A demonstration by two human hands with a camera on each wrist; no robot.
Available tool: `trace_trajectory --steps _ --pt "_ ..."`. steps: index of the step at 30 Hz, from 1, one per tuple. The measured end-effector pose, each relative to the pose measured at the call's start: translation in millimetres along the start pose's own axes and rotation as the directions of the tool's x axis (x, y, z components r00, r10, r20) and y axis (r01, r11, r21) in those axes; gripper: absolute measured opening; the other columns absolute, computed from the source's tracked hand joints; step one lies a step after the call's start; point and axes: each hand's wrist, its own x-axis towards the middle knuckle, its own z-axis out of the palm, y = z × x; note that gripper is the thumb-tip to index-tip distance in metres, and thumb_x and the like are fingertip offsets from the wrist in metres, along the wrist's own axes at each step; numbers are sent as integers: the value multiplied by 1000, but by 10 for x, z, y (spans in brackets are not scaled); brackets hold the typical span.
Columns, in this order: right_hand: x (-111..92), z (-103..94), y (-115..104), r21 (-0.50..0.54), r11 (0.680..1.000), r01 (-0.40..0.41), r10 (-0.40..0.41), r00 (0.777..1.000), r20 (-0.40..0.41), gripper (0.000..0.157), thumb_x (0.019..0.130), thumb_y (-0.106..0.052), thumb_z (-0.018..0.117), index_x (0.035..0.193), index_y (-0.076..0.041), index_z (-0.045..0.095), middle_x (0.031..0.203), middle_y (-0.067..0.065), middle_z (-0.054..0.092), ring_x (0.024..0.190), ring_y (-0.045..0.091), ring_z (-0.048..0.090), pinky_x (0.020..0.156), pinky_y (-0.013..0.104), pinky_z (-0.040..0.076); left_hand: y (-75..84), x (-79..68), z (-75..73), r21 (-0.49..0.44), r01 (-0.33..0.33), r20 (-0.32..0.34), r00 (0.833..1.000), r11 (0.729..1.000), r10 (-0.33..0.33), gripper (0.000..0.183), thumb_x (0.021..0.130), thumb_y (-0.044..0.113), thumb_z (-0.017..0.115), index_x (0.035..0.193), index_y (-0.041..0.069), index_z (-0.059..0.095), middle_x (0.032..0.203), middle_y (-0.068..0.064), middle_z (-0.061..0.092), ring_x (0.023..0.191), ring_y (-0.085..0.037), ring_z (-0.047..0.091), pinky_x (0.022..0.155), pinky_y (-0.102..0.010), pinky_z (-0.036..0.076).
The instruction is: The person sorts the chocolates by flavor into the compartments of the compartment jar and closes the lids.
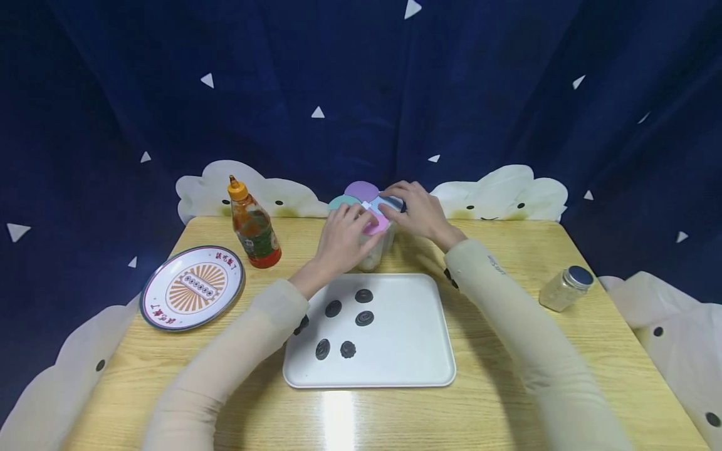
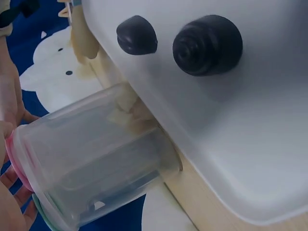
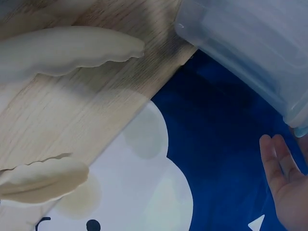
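A clear plastic container (image 2: 91,149) stands behind the tray, with pale pieces low inside it. Its lid has round flaps in pink (image 1: 375,222), teal, purple and blue. My left hand (image 1: 348,237) grips the lid from the near left, fingers bent over the pink flap and thumb along the front. Over the blue flap (image 1: 389,202) on the far right is my right hand (image 1: 416,210), its thumb and fingertips touching the lid. In the right wrist view, two fingers (image 3: 274,163) extend straight beside the container.
A white tray (image 1: 406,326) in front carries several dark moulded pieces (image 1: 365,318). A sauce bottle (image 1: 256,232) and a printed plate (image 1: 194,289) stand left; a lidded glass jar (image 1: 564,289) sits right. White cloud shapes (image 1: 507,188) and a blue curtain (image 1: 361,75) line the table's back.
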Motion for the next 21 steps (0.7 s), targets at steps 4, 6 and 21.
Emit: trace_trajectory --steps 4,6,21 --pt "-40 -19 5 -14 1000 6 -6 1000 3 47 101 -54 62 133 -22 73 140 4 67 123 28 58 96 54 54 -22 -16 -20 23 -3 10 1000 1000 3 26 95 38 77 109 16 73 113 -6 71 104 -29 62 89 -43 52" --pt "-81 -29 12 -26 1000 12 -12 1000 4 48 101 -54 62 134 -21 73 139 5 67 122 28 58 94 54 54 -43 -33 -44 26 -4 17 1000 1000 4 26 95 37 77 110 16 74 115 -6 72 105 -30 62 89 -42 52" --pt "-409 -38 -1 -118 986 122 -129 990 -57 43 102 -48 64 133 -20 74 131 5 70 110 26 59 78 45 54 -318 -204 -213 -39 57 35 998 998 -56 17 96 27 72 106 14 74 115 -8 72 110 -32 61 93 -47 49"
